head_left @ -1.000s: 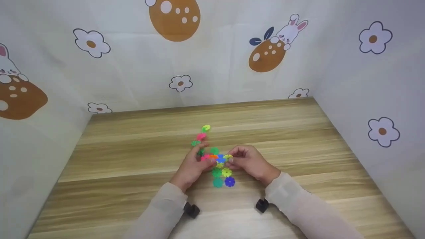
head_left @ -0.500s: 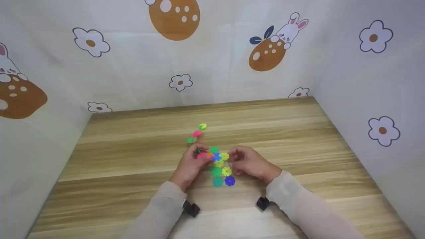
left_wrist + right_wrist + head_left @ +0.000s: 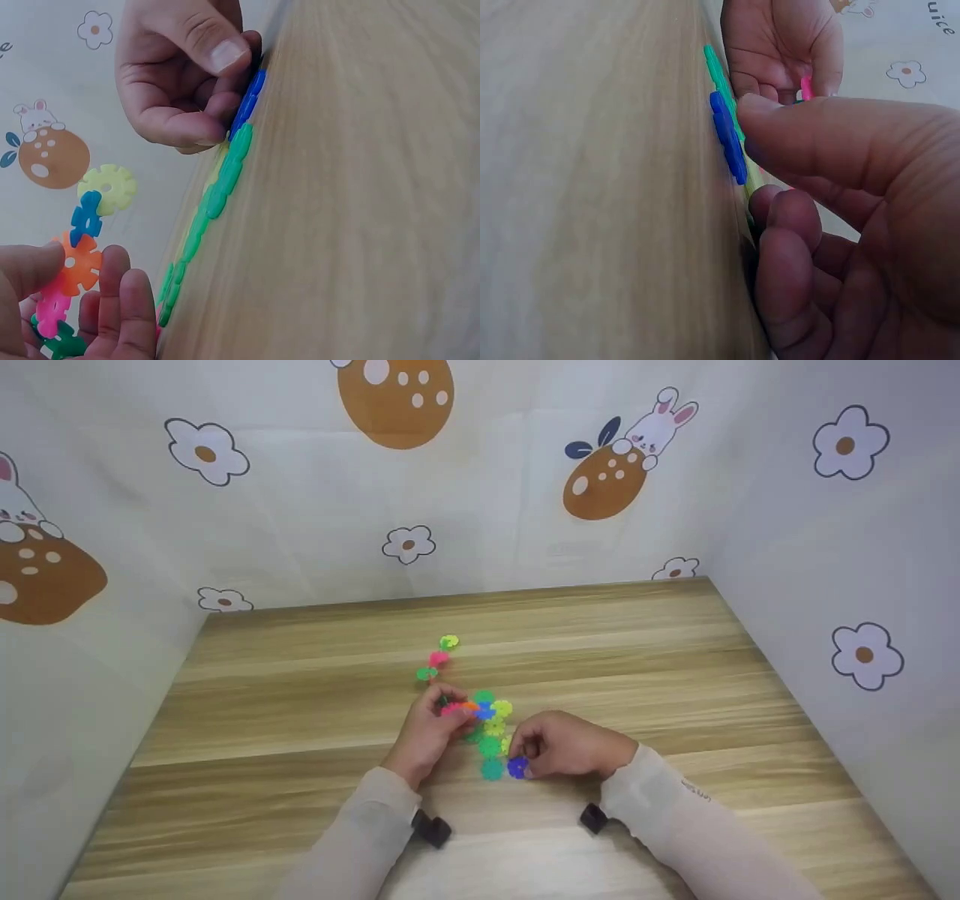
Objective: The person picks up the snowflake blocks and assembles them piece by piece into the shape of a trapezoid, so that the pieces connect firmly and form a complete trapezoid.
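Observation:
My left hand (image 3: 429,733) pinches the orange notched plastic disc (image 3: 80,264) of a joined chain, held above the table. A blue disc (image 3: 88,218) and a yellow disc (image 3: 106,189) lead off one side of it; a pink disc (image 3: 52,311) and a dark green disc (image 3: 65,343) lie on the other. Low over the table, my right hand (image 3: 568,742) has its thumb and index finger at opposite edges of a dark blue disc (image 3: 727,139), which lies nearly flat. My right fingers partly cover a yellow disc beside it.
Several flat discs rest near my hands, among them a green disc (image 3: 490,746) and a teal disc (image 3: 492,769). The chain's far end, with a yellow disc (image 3: 449,641), reaches past my left hand. Patterned cloth walls (image 3: 495,472) border the wooden table (image 3: 300,660).
My right hand has let go of the chain's yellow end and moved down toward me to the dark blue disc. My left hand has shifted the chain slightly left.

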Action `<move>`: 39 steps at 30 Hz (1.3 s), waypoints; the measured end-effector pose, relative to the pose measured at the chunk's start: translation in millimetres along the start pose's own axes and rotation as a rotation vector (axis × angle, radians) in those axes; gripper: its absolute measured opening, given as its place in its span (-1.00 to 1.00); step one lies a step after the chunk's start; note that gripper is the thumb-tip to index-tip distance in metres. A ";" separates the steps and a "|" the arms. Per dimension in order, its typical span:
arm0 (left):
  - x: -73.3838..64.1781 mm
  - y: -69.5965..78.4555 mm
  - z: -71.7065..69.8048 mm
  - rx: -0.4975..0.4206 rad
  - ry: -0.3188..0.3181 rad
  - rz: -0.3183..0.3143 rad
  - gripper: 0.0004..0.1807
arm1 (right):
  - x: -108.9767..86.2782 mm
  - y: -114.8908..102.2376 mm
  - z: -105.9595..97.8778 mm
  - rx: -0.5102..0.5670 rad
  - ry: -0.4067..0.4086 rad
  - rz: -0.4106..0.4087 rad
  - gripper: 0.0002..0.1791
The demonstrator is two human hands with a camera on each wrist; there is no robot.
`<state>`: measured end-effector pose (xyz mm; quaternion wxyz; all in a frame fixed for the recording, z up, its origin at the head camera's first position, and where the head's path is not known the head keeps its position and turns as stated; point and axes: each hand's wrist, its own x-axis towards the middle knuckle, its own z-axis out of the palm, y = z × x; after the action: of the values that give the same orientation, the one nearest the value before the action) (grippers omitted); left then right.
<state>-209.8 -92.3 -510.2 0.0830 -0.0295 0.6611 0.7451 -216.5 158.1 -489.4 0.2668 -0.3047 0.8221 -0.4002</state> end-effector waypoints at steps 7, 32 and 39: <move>1.0 -1.0 -1.8 0.002 0.004 0.000 -0.80 | -0.6 -4.3 1.0 -0.050 -0.008 0.004 -0.74; -0.2 -0.7 -2.3 0.053 -0.057 0.024 -0.89 | 11.3 22.4 -4.1 0.778 0.330 0.144 -0.74; -0.3 -0.1 -3.2 0.089 -0.081 0.015 -0.89 | 12.3 20.7 -2.0 0.802 0.309 0.150 -0.72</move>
<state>-209.7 -95.4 -510.7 0.1053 0.0094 0.6900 0.7160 -232.1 160.5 -507.7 0.2662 -0.0530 0.6516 -0.7084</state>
